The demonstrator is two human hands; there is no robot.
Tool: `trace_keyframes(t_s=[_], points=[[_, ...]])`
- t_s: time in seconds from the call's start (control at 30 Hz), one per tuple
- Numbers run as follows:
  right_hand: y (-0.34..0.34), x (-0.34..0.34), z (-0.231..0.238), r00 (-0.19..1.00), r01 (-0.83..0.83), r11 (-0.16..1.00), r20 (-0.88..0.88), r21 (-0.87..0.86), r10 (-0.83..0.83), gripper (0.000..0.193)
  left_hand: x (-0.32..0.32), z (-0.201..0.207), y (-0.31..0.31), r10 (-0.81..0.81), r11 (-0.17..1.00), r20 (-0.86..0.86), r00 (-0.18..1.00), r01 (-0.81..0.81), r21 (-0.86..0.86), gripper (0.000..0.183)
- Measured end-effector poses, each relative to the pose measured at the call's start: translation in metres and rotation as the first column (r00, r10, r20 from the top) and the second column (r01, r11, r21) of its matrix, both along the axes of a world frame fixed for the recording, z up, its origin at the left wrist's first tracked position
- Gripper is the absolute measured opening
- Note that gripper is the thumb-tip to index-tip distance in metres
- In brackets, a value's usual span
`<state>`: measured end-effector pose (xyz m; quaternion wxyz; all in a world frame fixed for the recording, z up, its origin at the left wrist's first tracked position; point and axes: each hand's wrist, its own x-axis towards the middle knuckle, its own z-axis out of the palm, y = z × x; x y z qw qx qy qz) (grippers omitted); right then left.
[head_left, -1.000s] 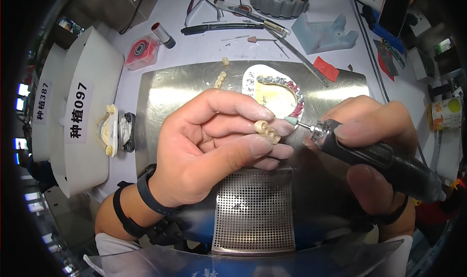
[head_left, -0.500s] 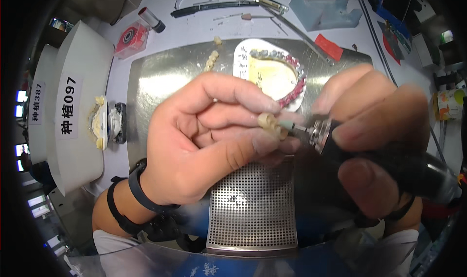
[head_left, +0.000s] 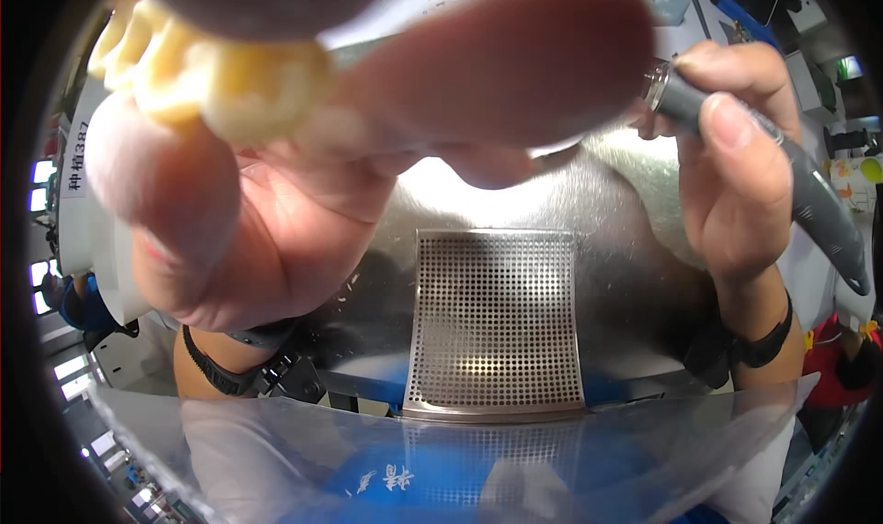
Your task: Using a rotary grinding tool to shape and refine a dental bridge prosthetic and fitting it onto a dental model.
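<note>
My left hand (head_left: 276, 184) is raised very close to the camera and fills the upper left of the view. Its thumb and fingers pinch a small yellowish tooth-shaped dental piece (head_left: 221, 74), blurred by nearness. My right hand (head_left: 736, 156) is at the right, gripping a dark grey pen-like rotary handpiece (head_left: 809, 202) whose metal front end points left toward my left fingers. The tool's tip is hidden behind my left hand. Both wrists carry black bands.
A shiny metal work tray (head_left: 625, 248) lies below the hands, with a perforated grille (head_left: 497, 322) in its middle. A clear curved shield (head_left: 460, 460) crosses the bottom. White labelled boxes (head_left: 78, 202) stand at the left edge.
My left hand has lifted the dental piece up close to the camera, now hiding most of the tray. My right hand with the handpiece has drawn apart to the right.
</note>
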<state>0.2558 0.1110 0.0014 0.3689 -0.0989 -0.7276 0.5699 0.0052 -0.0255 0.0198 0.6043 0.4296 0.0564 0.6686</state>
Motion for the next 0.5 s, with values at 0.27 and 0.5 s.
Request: trace_keyframes(t_s=[0.27, 0.5], points=[[0.001, -0.007, 0.005, 0.998, 0.048, 0.999, 0.028, 0.009, -0.048, 0.03, -0.001, 0.01, 0.022, -0.531, 0.792, -0.055, 0.845, 0.519, 0.322, 0.031], [0.001, -0.006, -0.002, 0.99, 0.101, 0.995, 0.095, -0.001, -0.101, 0.03, -0.01, -0.004, 0.016, -0.312, 0.916, 0.039, 0.949, 0.29, 0.276, 0.021]])
